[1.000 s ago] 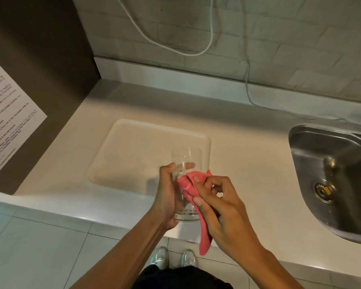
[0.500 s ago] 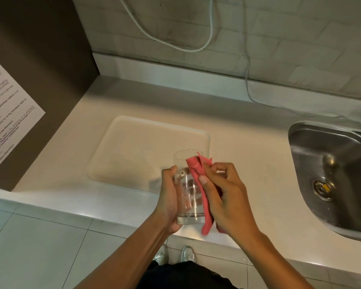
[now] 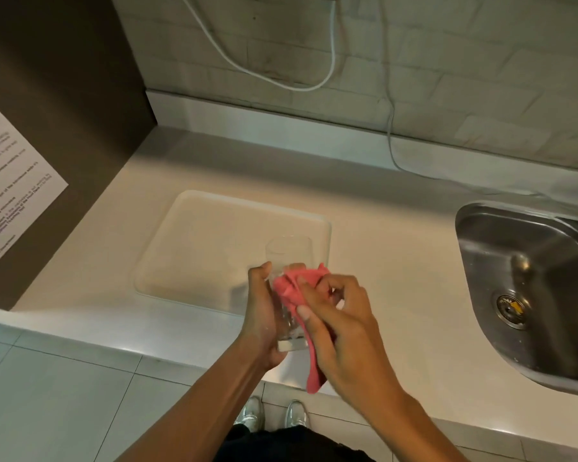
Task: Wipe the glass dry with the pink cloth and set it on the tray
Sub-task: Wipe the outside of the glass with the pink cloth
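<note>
The left hand [image 3: 261, 315] gripped the glass [image 3: 289, 295] upright above the surface edge, near the tray [image 3: 194, 248]. The right hand [image 3: 341, 328] fingers, closed on the pink cloth [image 3: 297, 285], had moved down from the rim (wiping continued; placing remained).

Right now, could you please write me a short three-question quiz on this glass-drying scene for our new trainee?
1. True or false: the glass already stands on the tray.
2. Which hand presses the pink cloth against the glass: (a) the left hand, (b) the right hand?
3. Fill in: the sink lies to the ____ of the tray.

Key
1. False: it is held up in the left hand, near the counter's front edge.
2. b
3. right
</note>
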Motion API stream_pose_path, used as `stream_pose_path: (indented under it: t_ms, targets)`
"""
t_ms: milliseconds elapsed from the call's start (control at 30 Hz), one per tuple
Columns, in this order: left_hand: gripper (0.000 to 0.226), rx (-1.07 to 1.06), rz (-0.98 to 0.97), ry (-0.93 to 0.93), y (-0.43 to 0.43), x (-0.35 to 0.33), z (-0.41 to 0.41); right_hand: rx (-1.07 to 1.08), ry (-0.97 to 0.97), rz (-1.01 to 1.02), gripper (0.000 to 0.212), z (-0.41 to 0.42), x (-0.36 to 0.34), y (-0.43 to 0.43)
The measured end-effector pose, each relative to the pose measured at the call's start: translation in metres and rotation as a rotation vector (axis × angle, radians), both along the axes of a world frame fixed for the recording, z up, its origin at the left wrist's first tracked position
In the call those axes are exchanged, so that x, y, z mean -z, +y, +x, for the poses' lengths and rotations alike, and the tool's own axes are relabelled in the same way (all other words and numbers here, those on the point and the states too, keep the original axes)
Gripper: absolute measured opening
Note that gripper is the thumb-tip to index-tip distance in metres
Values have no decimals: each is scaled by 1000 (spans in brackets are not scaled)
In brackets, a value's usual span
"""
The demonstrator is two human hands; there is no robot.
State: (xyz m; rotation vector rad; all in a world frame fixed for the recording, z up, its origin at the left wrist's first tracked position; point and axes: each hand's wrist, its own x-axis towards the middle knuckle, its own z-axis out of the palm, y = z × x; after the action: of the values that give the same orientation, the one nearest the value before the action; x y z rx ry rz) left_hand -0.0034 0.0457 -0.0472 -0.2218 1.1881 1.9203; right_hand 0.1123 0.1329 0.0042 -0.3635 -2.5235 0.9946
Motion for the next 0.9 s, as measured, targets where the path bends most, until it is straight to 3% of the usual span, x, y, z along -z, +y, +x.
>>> stream_pose_path:
  t_ms: [100, 233, 433, 600, 767, 900]
  targets:
    - [66, -57, -29, 15, -4, -1, -7, -66, 11, -25, 40, 21, 11, -3]
    - [76, 39, -54, 8, 1, 1, 6, 91, 7, -275, 34, -3, 4, 10]
    - [70, -76, -56, 12, -6, -2, -6, -70, 29, -23, 41, 24, 12, -4]
    - [76, 34, -32, 8, -2, 2, 7, 45, 0, -269, 34, 0, 2, 8]
    - [71, -61, -36, 4, -6, 2, -2, -84, 2, -82, 40, 23, 9, -3]
    - [74, -12, -41, -21, -4, 5, 4, -14, -37, -225, 35, 16, 8, 11]
